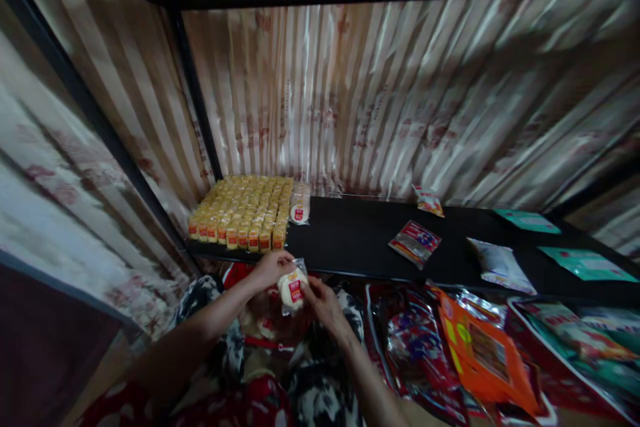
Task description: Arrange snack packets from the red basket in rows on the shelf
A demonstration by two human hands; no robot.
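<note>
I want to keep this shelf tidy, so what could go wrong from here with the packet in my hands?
Both hands, left hand and right hand, pinch the wrapped packet in the air before the shelf edge; a loose grip might drop it onto the bags below. The packed rows reach the front edge, so a nudge could tip some off.

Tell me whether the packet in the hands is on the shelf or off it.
Off it. The packet is held in the air between the left hand and right hand, in front of the black shelf edge, below the stacked packets.
</note>
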